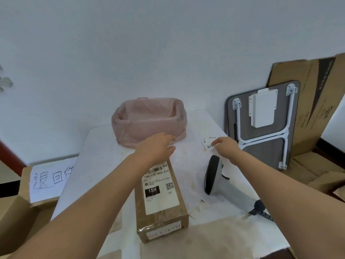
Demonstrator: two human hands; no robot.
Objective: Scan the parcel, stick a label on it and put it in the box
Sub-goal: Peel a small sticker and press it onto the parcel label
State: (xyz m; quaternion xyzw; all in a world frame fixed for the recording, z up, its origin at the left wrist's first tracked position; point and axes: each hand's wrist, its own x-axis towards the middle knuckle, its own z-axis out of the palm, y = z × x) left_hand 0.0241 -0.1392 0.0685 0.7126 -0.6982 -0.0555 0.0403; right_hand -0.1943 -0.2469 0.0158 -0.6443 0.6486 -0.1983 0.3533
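A long brown cardboard parcel (162,206) with a white shipping label lies on the white table (104,146), its near end toward me. My left hand (156,146) rests palm down on the parcel's far end, fingers spread. My right hand (224,144) reaches to the small white labels (208,143) lying on the table at the right, fingertips touching one of them. A grey and black barcode scanner (216,176) lies on the table right of the parcel. Behind the parcel stands a box lined with a pink plastic bag (149,118).
A cardboard box with a handwritten paper sign (50,180) stands left of the table. A folded grey lap table (265,124) and flat cardboard (313,101) lean against the wall at the right. More cardboard boxes (317,174) lie on the floor at the right.
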